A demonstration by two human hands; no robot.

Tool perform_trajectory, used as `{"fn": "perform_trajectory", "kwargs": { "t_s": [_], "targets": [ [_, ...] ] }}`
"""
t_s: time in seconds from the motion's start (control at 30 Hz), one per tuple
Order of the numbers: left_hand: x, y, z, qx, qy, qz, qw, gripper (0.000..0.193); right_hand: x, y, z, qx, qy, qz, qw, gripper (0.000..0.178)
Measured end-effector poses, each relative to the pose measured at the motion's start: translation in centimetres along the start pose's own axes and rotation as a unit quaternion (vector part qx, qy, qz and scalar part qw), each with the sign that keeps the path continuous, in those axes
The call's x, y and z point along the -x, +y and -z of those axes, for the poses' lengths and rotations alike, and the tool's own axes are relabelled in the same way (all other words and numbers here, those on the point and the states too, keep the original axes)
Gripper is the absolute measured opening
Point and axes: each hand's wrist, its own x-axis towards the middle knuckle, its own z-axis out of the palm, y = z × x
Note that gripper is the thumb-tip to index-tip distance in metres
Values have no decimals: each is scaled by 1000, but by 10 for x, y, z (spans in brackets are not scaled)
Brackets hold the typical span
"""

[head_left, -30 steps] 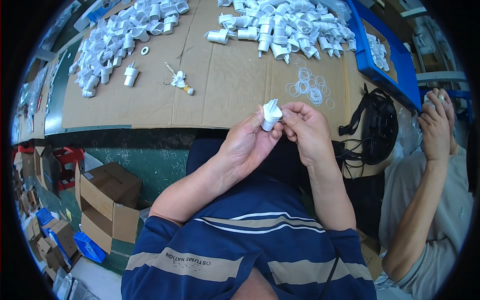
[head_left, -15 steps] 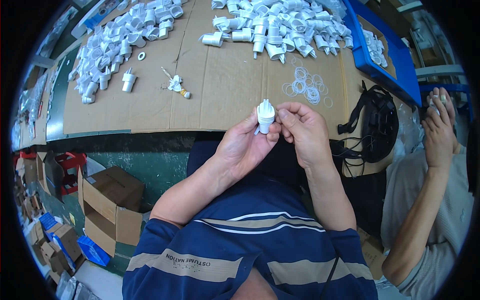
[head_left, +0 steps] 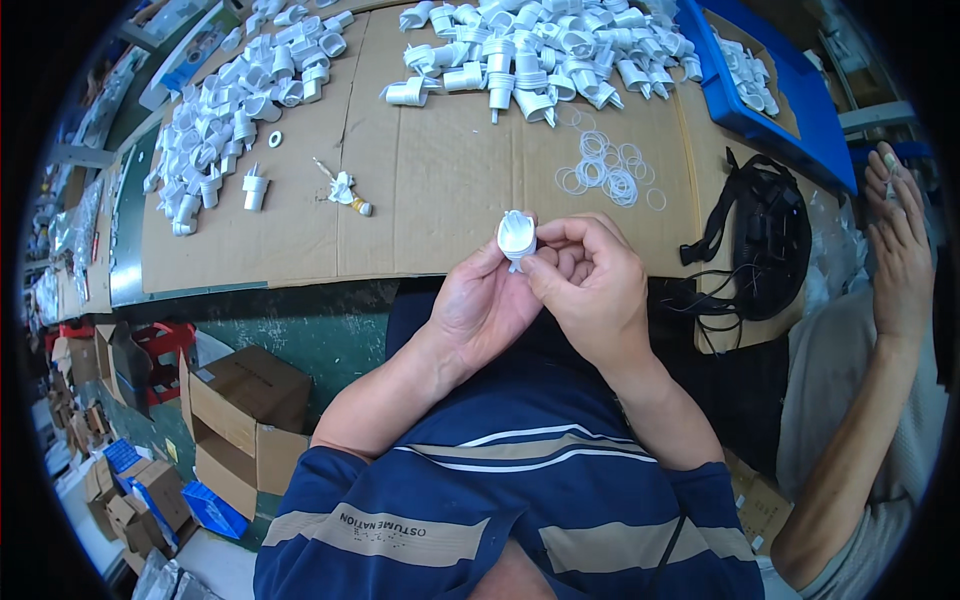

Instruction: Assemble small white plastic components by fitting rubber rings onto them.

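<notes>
Above the table's near edge, a white plastic fitting (head_left: 516,236) stands tilted, its hollow oval opening facing up at me. My left hand (head_left: 483,305) is closed round it from the left, thumb along its side. My right hand (head_left: 598,285) touches its right side, thumb and fingers pinched together near the lower end. Whatever thin piece may be in that pinch is too small or hidden to make out. Beyond the hands, several thin, translucent rings (head_left: 620,184) lie in a loose cluster on the cardboard (head_left: 445,190).
White fittings form one heap (head_left: 560,50) at the back and another (head_left: 215,125) at left. A blue tray (head_left: 790,155) and black strapped gear (head_left: 770,235) lie right. A small cloth-wrapped tool (head_left: 345,190) lies mid-left. A co-worker's arm (head_left: 885,330) rests at far right; cartons (head_left: 245,420) stand below left.
The fitting has tipped so its opening now faces me. My right hand has turned and come in against it, its thumb lower. The whole view has shifted slightly.
</notes>
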Motion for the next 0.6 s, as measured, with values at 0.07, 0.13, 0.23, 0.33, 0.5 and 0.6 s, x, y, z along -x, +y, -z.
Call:
{"fn": "perform_trajectory", "kwargs": {
  "t_s": [0.07,0.13,0.23,0.33,0.5,0.6],
  "targets": [
    [-2,0,1,-4,-17,1,1000,26,1,0,-2,19,14,15,1000,23],
    [-3,0,1,5,-17,3,1000,25,2,3,-5,-9,34,23,999,23],
    [-4,1,1,12,-16,5,1000,24,4,7,-7,-37,54,31,997,23],
    [-5,0,2,21,-60,7,998,23,6,13,-8,23,51,89,995,25],
    [-7,5,14,37,-123,24,991,23,8,14,-14,62,63,154,984,26],
    [-9,8,18,46,-150,26,987,23,7,10,-17,74,72,182,978,26]
  ]
}}
